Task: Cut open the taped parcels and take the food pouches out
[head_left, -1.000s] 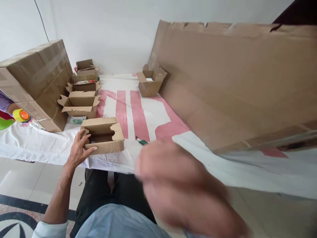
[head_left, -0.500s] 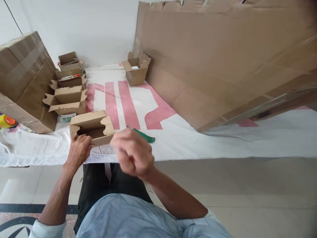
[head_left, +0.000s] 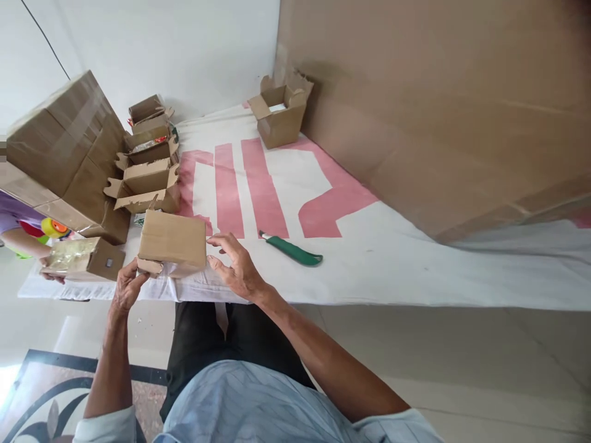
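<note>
A small brown cardboard box [head_left: 173,239] is tilted above the front edge of the table, a closed side facing up and a flap sticking out at its lower left. My left hand [head_left: 127,285] pinches that flap between thumb and fingers. At the box's right end, my right hand [head_left: 235,269] is spread, thumb and fingers apart, close to the cardboard without gripping it. To the right of this hand a green utility knife [head_left: 293,250] lies on the white cloth.
Opened small boxes [head_left: 146,181] stand in a row by a big taped carton [head_left: 69,160] at left. Another person's hand [head_left: 52,271] rests at a taped box [head_left: 85,258]. An open box [head_left: 282,117] stands near a very large cardboard sheet or carton [head_left: 438,111].
The box has been turned over, so its opening no longer faces up. My right hand has gone from a closed fist to spread fingers. Another person's hand and a taped box have appeared at left.
</note>
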Demonstrator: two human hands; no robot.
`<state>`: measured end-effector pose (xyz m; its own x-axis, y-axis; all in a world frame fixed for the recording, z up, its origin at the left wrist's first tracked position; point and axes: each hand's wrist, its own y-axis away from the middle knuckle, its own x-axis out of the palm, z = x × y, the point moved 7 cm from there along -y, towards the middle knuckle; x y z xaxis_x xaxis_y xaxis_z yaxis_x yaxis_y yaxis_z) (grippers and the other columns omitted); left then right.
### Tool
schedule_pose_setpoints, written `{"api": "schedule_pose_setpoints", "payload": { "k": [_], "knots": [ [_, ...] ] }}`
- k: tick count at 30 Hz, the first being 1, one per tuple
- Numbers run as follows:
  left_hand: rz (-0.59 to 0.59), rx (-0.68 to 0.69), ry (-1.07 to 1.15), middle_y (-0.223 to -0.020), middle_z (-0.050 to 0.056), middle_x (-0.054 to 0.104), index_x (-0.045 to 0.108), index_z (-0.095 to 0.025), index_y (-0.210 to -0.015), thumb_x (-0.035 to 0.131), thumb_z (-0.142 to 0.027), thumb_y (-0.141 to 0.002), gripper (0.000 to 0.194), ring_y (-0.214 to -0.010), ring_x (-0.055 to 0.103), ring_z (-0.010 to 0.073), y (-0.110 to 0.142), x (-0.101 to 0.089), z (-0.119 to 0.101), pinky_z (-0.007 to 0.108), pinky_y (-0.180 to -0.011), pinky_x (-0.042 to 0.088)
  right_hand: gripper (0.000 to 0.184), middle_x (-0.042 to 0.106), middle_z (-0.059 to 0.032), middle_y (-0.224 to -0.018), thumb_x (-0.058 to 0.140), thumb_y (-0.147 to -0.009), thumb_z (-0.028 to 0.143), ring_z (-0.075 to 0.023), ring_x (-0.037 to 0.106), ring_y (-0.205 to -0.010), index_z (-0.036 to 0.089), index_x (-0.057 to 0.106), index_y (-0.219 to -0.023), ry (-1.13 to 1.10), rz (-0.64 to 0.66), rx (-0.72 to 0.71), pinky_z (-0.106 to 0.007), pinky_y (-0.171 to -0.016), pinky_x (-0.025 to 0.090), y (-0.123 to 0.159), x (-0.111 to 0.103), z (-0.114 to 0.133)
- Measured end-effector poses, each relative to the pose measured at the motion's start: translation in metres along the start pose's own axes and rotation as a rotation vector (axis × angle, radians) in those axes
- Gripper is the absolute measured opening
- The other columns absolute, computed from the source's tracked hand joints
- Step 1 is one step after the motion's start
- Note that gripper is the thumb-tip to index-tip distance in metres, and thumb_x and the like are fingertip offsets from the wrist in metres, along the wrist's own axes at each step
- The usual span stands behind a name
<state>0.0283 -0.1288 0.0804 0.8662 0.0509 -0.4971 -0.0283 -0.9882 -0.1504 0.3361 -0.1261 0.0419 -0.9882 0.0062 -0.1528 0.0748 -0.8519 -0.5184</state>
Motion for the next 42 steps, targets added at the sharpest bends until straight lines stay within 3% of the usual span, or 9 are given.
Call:
{"api": "schedule_pose_setpoints", "payload": {
  "k": [5,10,14,17,23,29,32,35,42],
  "knots": [
    [0.097,0.234,-0.382,-0.097,0.007,0.077,0.076,-0.021,-0.1,0.062,-0.03,-0.088,0.02,-0.098,0.07,0.0288,0.0,0.038,-0.045,0.045,-0.098,0.057,0.048,0.065,-0.0162,-0.152,0.064,-0.109,0.056,-0.0366,0.062,-0.144,0.028,0.065,-0.148,0.064,-0.118,0.02,-0.06,-0.121,0.055,0.008,-0.027,0.011],
    [0.242,0.492,-0.879,-0.098,0.012,0.073,0.074,-0.02,-0.098,0.06,-0.009,-0.088,0.02,-0.105,0.067,0.0337,0.019,0.136,-0.091,0.06,-0.119,0.047,0.078,0.062,-0.0208,-0.163,0.071,-0.098,0.071,-0.0401,0.063,-0.147,0.025,0.056,-0.16,0.074,-0.214,0.315,-0.058,-0.113,0.059,0.02,-0.065,-0.018],
    [0.234,0.617,-0.883,-0.096,0.011,0.072,0.074,-0.019,-0.103,0.057,-0.003,-0.095,0.025,-0.1,0.068,0.0309,0.03,0.192,-0.115,0.059,-0.124,0.046,0.055,0.082,-0.0122,-0.113,0.078,-0.084,0.06,-0.0329,0.074,-0.104,0.021,0.076,-0.123,0.121,-0.098,0.578,-0.047,-0.092,0.061,0.021,-0.091,-0.053],
    [0.131,0.822,-0.729,-0.103,0.012,0.074,0.074,-0.019,-0.106,0.055,-0.005,-0.101,0.024,-0.112,0.069,0.0306,0.044,0.208,-0.138,0.056,-0.125,0.048,0.032,0.074,-0.002,-0.08,0.078,-0.078,0.053,-0.0234,0.065,-0.078,0.023,0.073,-0.088,0.084,-0.063,0.692,-0.036,-0.071,0.052,0.024,-0.11,-0.069],
    [-0.147,1.051,-0.311,-0.105,0.01,0.078,0.071,-0.021,-0.102,0.06,-0.009,-0.104,0.017,-0.121,0.071,0.0274,0.087,0.187,-0.161,0.047,-0.112,0.058,0.034,0.077,-0.001,-0.08,0.086,-0.064,0.051,-0.0236,0.069,-0.077,0.026,0.075,-0.085,-0.121,-0.137,0.801,-0.033,-0.07,0.051,0.038,-0.132,-0.085],
    [-0.345,0.685,-0.053,-0.11,0.009,0.075,0.073,-0.023,-0.116,0.065,-0.008,-0.104,0.021,-0.104,0.074,0.0227,0.069,0.135,-0.115,0.037,-0.089,0.063,0.039,0.083,-0.0029,-0.087,0.093,-0.057,0.047,-0.0241,0.072,-0.079,0.025,0.08,-0.087,-0.153,-0.234,0.853,-0.034,-0.073,0.054,0.048,-0.144,-0.095],
    [-0.312,0.479,0.1,-0.116,0.009,0.074,0.077,-0.023,-0.118,0.078,-0.024,-0.105,0.013,-0.103,0.075,0.0211,0.039,0.123,-0.078,0.034,-0.087,0.064,0.044,0.086,-0.0036,-0.093,0.095,-0.057,0.048,-0.0252,0.075,-0.082,0.025,0.083,-0.092,-0.172,-0.245,0.878,-0.035,-0.074,0.057,0.05,-0.145,-0.099],
    [-0.215,0.429,0.2,-0.119,0.011,0.077,0.081,-0.022,-0.117,0.089,-0.04,-0.098,0.027,-0.106,0.075,0.024,0.017,0.121,-0.059,0.037,-0.089,0.064,0.047,0.087,-0.0041,-0.096,0.096,-0.057,0.05,-0.027,0.078,-0.085,0.025,0.084,-0.096,-0.165,-0.22,0.888,-0.037,-0.075,0.059,0.051,-0.146,-0.103],
    [-0.065,0.443,0.257,-0.105,0.01,0.082,0.087,-0.023,-0.107,0.093,-0.049,-0.095,0.03,-0.097,0.076,0.0256,-0.003,0.118,-0.06,0.041,-0.09,0.063,0.047,0.087,-0.0031,-0.095,0.096,-0.058,0.051,-0.0263,0.079,-0.086,0.025,0.085,-0.096,-0.154,-0.2,0.884,-0.036,-0.077,0.06,0.05,-0.147,-0.106]
  ]
}}
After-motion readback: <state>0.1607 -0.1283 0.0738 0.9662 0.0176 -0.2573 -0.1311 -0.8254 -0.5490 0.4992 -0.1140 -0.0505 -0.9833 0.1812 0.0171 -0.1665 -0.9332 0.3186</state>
